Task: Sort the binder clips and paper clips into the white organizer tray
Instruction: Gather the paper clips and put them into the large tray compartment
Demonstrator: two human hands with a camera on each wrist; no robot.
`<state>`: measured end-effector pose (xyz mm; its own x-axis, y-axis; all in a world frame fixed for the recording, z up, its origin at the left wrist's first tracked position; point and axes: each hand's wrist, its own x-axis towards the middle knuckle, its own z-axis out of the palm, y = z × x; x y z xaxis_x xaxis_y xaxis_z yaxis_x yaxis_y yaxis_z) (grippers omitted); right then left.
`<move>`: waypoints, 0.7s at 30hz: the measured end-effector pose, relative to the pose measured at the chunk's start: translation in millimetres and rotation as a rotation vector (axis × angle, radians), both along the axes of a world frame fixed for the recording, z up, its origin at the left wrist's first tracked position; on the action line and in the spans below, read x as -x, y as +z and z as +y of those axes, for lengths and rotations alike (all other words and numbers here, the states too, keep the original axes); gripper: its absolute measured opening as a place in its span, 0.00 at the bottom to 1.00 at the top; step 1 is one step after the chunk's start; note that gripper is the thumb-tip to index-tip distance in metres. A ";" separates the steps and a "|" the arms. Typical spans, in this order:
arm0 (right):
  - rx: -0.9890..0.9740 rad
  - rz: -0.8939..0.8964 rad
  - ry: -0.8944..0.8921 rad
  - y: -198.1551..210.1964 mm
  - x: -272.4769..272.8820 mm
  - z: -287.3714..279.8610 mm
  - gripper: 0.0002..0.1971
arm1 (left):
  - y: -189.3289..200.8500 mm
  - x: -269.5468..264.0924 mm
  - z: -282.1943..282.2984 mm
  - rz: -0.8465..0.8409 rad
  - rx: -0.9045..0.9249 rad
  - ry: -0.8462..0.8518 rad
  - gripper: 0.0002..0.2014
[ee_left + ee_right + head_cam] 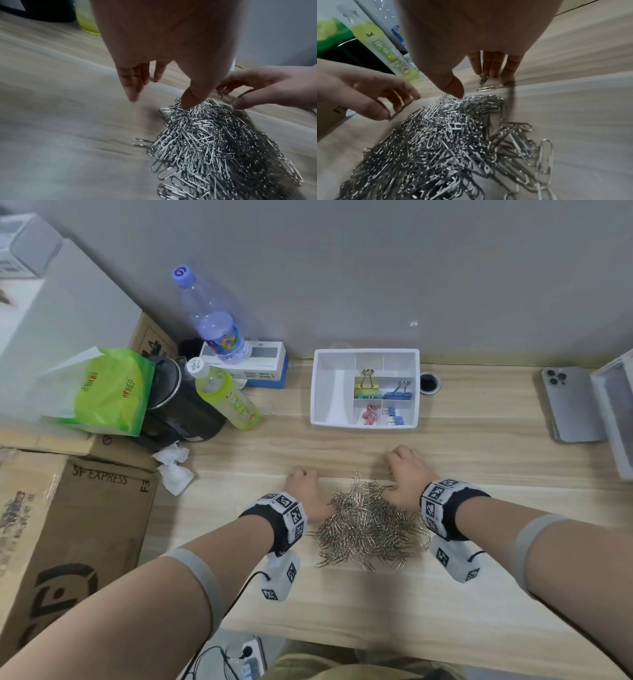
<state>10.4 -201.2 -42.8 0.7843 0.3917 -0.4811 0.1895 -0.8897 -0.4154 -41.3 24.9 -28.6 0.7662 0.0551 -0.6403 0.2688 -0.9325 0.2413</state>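
Note:
A big heap of silver paper clips [366, 525] lies on the wooden desk between my wrists. My left hand [303, 479] stands at the heap's left far edge, fingers pointing down and spread, thumb tip touching the clips [205, 142]. My right hand [402, 463] is at the right far edge with straight fingers reaching down to the desk; a loose paper clip [483, 81] lies at its fingertips, and the thumb touches the heap [445, 135]. The white organizer tray [320, 392] sits beyond, holding a yellow binder clip [366, 383], a blue one [399, 394], and small pink [369, 415] and blue [394, 416] clips.
To the left stand a green drink bottle [227, 398], a clear water bottle [212, 316], a black kettle [178, 402], a green bag [109, 392], crumpled tissue [173, 467] and a cardboard box [68, 542]. A phone [572, 405] lies at the right. A cable hole [429, 383] is beside the tray.

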 end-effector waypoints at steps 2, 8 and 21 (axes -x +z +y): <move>-0.029 0.030 0.054 -2.4 2.3 8.4 0.38 | -0.8 1.8 -4.1 0.000 0.054 -0.026 0.43; -0.103 0.109 0.227 -5.8 14.8 31.9 0.36 | -8.3 5.5 -20.8 0.070 0.241 -0.136 0.41; 0.011 0.006 0.359 4.6 1.3 45.1 0.34 | 5.2 24.7 34.0 0.052 0.063 0.029 0.33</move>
<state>9.0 -156.1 -38.2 0.5942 0.6370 -0.4911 0.4887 -0.7709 -0.4086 -66.0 58.9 -23.4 0.7305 0.0351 -0.6820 0.3087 -0.9078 0.2840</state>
